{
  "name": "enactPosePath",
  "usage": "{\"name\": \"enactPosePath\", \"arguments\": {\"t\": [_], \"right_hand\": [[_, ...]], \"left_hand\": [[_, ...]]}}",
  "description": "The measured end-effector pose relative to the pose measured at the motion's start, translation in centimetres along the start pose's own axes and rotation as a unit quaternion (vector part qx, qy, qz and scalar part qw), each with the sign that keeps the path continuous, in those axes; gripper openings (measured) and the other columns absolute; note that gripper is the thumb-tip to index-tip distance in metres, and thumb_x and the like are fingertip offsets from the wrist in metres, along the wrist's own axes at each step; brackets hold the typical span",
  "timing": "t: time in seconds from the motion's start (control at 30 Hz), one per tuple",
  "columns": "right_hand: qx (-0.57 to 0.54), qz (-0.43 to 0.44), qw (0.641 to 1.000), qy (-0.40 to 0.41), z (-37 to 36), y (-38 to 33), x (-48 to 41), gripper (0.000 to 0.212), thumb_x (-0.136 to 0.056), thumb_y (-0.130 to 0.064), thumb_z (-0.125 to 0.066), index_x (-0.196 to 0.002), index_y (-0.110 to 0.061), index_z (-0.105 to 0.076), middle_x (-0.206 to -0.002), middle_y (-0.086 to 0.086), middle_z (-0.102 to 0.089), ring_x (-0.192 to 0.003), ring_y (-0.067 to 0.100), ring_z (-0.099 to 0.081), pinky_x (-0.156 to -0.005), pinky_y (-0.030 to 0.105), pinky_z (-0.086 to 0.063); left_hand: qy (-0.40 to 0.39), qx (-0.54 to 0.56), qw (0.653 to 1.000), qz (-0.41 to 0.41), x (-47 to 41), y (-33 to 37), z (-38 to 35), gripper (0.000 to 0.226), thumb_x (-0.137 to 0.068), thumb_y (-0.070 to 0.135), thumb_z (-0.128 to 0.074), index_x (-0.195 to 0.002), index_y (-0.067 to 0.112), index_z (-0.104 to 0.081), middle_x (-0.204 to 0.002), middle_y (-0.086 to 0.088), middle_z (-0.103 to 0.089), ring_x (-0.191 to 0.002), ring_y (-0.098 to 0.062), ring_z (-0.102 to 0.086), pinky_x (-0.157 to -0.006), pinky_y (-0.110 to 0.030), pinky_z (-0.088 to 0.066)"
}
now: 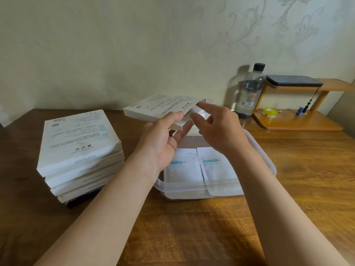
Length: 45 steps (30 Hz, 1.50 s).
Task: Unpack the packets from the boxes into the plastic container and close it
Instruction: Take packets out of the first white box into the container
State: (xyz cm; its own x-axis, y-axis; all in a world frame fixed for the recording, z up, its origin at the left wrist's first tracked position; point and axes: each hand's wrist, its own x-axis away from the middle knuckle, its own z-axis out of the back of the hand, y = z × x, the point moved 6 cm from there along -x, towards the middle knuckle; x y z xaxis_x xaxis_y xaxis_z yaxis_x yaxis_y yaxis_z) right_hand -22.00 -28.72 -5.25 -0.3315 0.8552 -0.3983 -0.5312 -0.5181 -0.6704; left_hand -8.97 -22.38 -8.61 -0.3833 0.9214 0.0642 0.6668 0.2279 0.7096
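Box [159, 106] hangs over the plastic container [192, 186], pinched at its open end by the left hand [163, 143] so the mouth faces the right hand [217, 121] — fingers spread, reaching for the flap. Two packets [182, 171] lie inside; stacked boxes [76, 146] wait at nine o'clock.

Left hand [162, 140] pinched, right hand [221, 127] splayed.

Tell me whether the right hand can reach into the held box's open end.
Probably yes: the left hand holds the box with its open end toward the right hand, whose fingers sit at the mouth with nothing between.
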Motion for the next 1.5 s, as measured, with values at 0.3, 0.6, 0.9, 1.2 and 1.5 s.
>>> {"name": "enactPosePath", "arguments": {"t": [0.3,0.6,0.9,1.2,1.5], "right_hand": [[0.073,0.089,0.986,-0.119,-0.1,-1.3,0.0,0.032,-0.100,-0.022,-0.047,-0.107,-0.044,-0.070,-0.077,-0.024,-0.064,-0.078,0.005,-0.063,-0.065,0.014,-0.043],[0.116,0.153,0.980,-0.046,0.7,-1.5,-0.4,0.025,-0.087,-0.023,-0.072,-0.111,-0.028,-0.075,-0.081,-0.006,-0.053,-0.066,0.006,-0.049,-0.066,0.025,-0.040],[0.117,0.166,0.979,-0.029,1.1,-2.0,-0.2,0.009,-0.081,-0.017,-0.080,-0.085,-0.016,-0.072,-0.091,0.000,-0.056,-0.082,0.023,-0.061,-0.074,0.047,-0.053],[0.089,0.171,0.980,-0.050,3.0,-1.6,-0.4,0.020,-0.079,-0.010,-0.080,-0.073,-0.017,-0.063,-0.088,-0.005,-0.059,-0.077,0.001,-0.053,-0.066,0.008,-0.041],[-0.083,0.143,0.985,-0.058,5.0,-0.8,-0.6,0.026,-0.088,-0.001,-0.070,-0.077,-0.020,-0.056,-0.102,-0.010,-0.073,-0.104,0.007,-0.068,-0.089,0.027,-0.057]], "left_hand": [[-0.004,-0.006,1.000,0.017,0.0,-0.2,0.0,0.038,-0.091,-0.002,-0.067,-0.127,0.012,-0.065,-0.120,-0.011,-0.075,-0.119,-0.024,-0.069,-0.078,-0.031,-0.064],[-0.024,0.008,0.999,0.032,0.4,0.0,-0.5,0.033,-0.091,-0.001,-0.066,-0.122,0.013,-0.065,-0.116,-0.014,-0.076,-0.108,-0.026,-0.074,-0.080,-0.032,-0.064],[-0.041,-0.009,0.998,0.041,0.6,-0.3,-0.6,0.038,-0.093,-0.003,-0.062,-0.128,0.013,-0.060,-0.119,-0.017,-0.074,-0.119,-0.030,-0.068,-0.081,-0.035,-0.064],[-0.030,0.001,0.999,0.044,0.8,-0.3,-0.7,0.036,-0.091,-0.009,-0.061,-0.117,0.016,-0.062,-0.114,-0.016,-0.076,-0.109,-0.028,-0.073,-0.076,-0.034,-0.065],[0.002,0.010,0.999,0.045,0.8,-0.2,-0.4,0.032,-0.092,-0.010,-0.060,-0.112,0.015,-0.062,-0.117,-0.017,-0.074,-0.111,-0.028,-0.071,-0.078,-0.032,-0.064]]}}
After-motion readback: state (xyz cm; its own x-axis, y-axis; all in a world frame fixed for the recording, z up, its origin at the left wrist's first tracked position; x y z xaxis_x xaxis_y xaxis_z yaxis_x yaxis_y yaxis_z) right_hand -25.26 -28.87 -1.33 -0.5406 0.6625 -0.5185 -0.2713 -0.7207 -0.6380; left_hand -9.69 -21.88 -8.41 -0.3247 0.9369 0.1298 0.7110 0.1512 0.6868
